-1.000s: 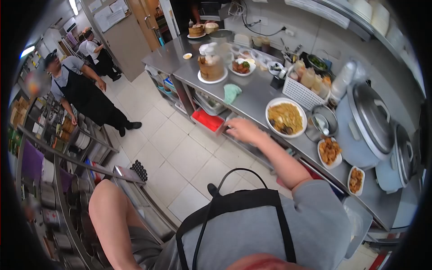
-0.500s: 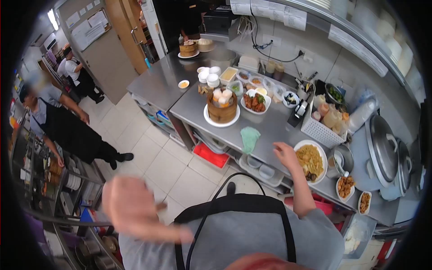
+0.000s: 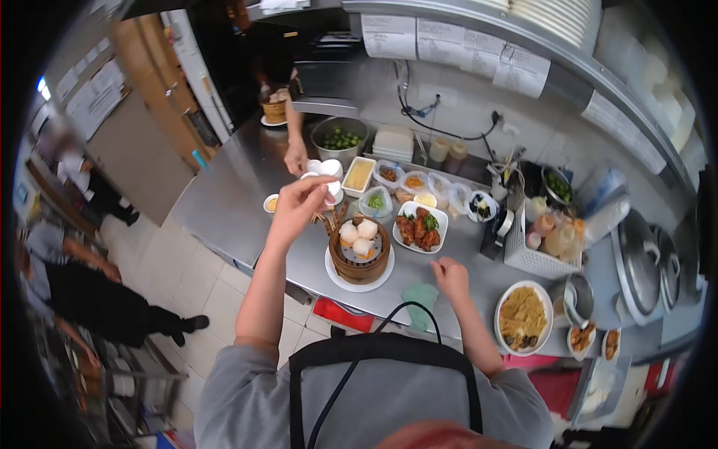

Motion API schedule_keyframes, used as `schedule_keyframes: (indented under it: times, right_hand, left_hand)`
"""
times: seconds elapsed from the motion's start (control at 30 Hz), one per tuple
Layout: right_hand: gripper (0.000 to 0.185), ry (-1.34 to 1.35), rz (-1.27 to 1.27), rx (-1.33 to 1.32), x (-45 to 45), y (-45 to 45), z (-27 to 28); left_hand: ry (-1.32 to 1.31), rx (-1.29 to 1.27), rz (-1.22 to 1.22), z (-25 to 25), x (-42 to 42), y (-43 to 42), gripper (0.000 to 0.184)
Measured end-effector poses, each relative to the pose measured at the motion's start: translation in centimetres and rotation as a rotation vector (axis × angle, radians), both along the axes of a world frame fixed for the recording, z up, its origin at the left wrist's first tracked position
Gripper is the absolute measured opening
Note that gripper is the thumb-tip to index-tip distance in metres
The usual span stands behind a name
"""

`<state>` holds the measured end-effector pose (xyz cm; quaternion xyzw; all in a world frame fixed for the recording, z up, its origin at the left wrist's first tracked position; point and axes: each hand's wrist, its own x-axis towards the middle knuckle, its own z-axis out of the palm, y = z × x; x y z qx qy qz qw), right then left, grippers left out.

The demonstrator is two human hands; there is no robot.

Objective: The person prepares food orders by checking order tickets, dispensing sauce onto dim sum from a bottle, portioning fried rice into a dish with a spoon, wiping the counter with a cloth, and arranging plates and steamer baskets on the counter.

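My left hand (image 3: 301, 203) reaches over the counter to a small group of stacked white cups (image 3: 330, 170). Its thumb and fingertips pinch at the front white cup (image 3: 336, 193), which they partly cover. Just below stands a bamboo steamer (image 3: 360, 258) on a white plate (image 3: 383, 278), with pale dumplings (image 3: 359, 236) inside. My right hand (image 3: 451, 278) hovers by the counter's front edge, fingers curled in, nothing visible in it. Beside it lie a green cloth (image 3: 420, 303) and a white dish of glazed brown pieces (image 3: 421, 227).
A co-worker's hand (image 3: 296, 155) comes in from behind the cups. Along the wall are a pot of green vegetables (image 3: 340, 138), small tubs and a white bottle basket (image 3: 532, 260). A noodle plate (image 3: 523, 318) sits right. Another person (image 3: 90, 292) stands at left.
My left hand has swung from beside my body forward to the cups. My right hand has curled its fingers. A co-worker's hand has appeared near the cups, and my view has shifted.
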<state>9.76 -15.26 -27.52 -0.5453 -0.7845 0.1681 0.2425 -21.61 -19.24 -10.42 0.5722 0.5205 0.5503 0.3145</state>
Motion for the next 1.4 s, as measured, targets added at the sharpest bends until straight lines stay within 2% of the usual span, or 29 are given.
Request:
schedule_keyframes:
  times: [0.03,0.1,0.17,0.2,0.27,0.33,0.4,0.43,0.53,0.6,0.63,0.7,0.8,0.9,1.0,1.07,1.1,1.17,1.23,1.3,1.4]
  right_hand:
    - [0.018,0.0,-0.039,-0.018,-0.2,-1.3,-1.3]
    - [0.022,-0.194,-0.001,0.281,-0.5,-2.6,-4.5]
    - [0.017,-0.105,0.121,0.255,-0.8,-5.1,-8.3]
    - [0.017,-0.108,0.098,0.248,-0.9,-5.8,-8.4]
    - [0.023,-0.021,0.203,-0.295,-0.6,-7.5,-7.8]
    - [0.026,0.199,0.101,-0.36,1.3,-7.4,-5.9]
    - [0.025,0.163,-0.231,-0.33,3.2,-6.1,-1.8]
    - [0.025,0.169,-0.319,-0.218,4.6,-4.8,-1.6]
    - [0.037,-0.013,-0.403,-0.008,8.7,0.2,-4.7]
    - [0.04,-0.213,-0.5,-0.019,10.0,3.3,-10.2]
    - [0.04,-0.214,-0.504,-0.022,9.4,4.0,-11.6]
    - [0.037,-0.626,-0.556,0.091,6.9,5.1,-12.9]
    - [0.041,-0.439,-0.361,0.08,4.0,3.7,-13.3]
    - [0.043,-0.476,-0.189,0.204,0.3,-2.9,-12.8]
    - [0.04,-0.328,-0.101,0.122,-1.2,-8.6,-10.0]
    - [0.036,0.005,0.054,-0.257,-0.7,-10.0,-8.6]
    - [0.036,0.005,0.05,-0.253,-0.1,-10.1,-7.6]
    - [0.031,0.285,-0.268,-0.314,2.2,-9.2,-5.4]
    - [0.035,0.092,-0.288,-0.098,5.6,-6.5,-4.9]
    - [0.041,-0.346,-0.401,0.014,5.0,-4.5,0.5]
    - [0.051,0.064,-0.228,0.238,4.6,1.4,4.9]
  left_hand:
    - [-0.028,-0.002,-0.038,-0.3,-0.4,1.4,0.021]
    - [-0.067,0.011,-0.122,-0.1,-0.9,4.8,0.021]
    - [-0.109,0.068,-0.19,-0.3,-1.5,7.9,0.021]
    - [-0.11,0.082,-0.232,0.1,-1.7,9.1,0.02]
    - [-0.095,0.125,-0.279,1.0,-2.1,11.3,0.021]
    - [-0.107,0.145,-0.284,2.4,-2.0,12.6,0.021]
    - [-0.121,0.187,-0.266,3.9,-2.0,14.2,0.022]
    - [-0.103,0.212,-0.241,4.9,-1.8,14.8,0.022]
    - [-0.092,0.3,-0.261,6.8,-1.1,16.9,0.022]
    - [-0.008,0.388,-0.355,7.6,0.3,17.3,0.022]
    - [-0.01,0.386,-0.359,7.6,1.1,17.8,0.022]
    - [-0.049,0.415,-0.412,7.6,2.8,18.7,0.022]
    - [-0.057,0.453,-0.333,8.0,4.1,19.4,0.021]
    - [-0.049,0.534,-0.298,8.5,5.2,20.8,0.021]
    - [-0.147,0.432,-0.344,9.1,6.1,19.7,0.02]
    - [-0.204,0.48,-0.33,9.2,6.9,19.5,0.019]
    - [-0.259,0.531,-0.314,9.3,7.2,19.4,0.018]
    - [-0.212,0.565,-0.262,9.9,7.4,19.2,0.021]
    - [-0.115,0.621,-0.152,10.1,7.4,18.9,0.027]
    - [-0.101,0.632,-0.118,10.1,7.4,18.7,0.031]
    - [-0.032,0.694,-0.02,9.3,7.5,18.8,0.032]
